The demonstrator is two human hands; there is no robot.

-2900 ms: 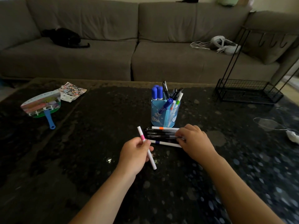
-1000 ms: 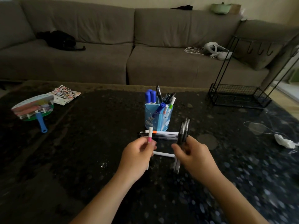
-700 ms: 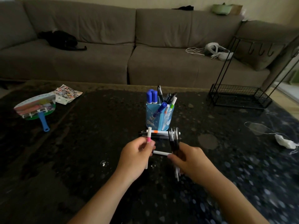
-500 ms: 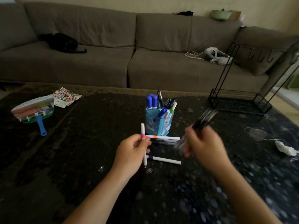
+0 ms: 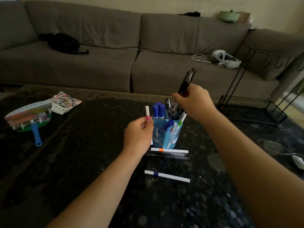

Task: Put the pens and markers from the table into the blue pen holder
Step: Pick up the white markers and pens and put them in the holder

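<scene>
Fingers of the right hand (image 5: 193, 100) are curled tight around a bunch of black pens (image 5: 186, 83), held above the far right corner of the blue pen holder (image 5: 167, 134); the bunch tilts up and to the right, its upper ends well clear of the knuckles and its lower ends just over the pens already standing in the holder. The left hand (image 5: 138, 135) sits just left of the holder, level with its near-left wall, thumb and fingers pinched on a white marker with a pink band (image 5: 147, 113) that stands nearly upright, its capped top rising beside the two blue marker caps (image 5: 158, 111) in the holder's far left compartment. On the dark speckled table (image 5: 82, 162), directly in front of the holder's near side, a white marker with an orange band (image 5: 169, 150) lies crosswise, touching or nearly touching the base, and a few black pens (image 5: 167, 155) lie alongside it on the nearer side. Closer to the table's near edge, apart from that row, a white marker with a blue band (image 5: 167, 176) lies at a slight slant. Toward the table's left edge rest a paddle fan with a blue handle (image 5: 29, 118) and a printed sheet (image 5: 65, 101). A black wire rack (image 5: 251, 107) stands at the far right corner.
</scene>
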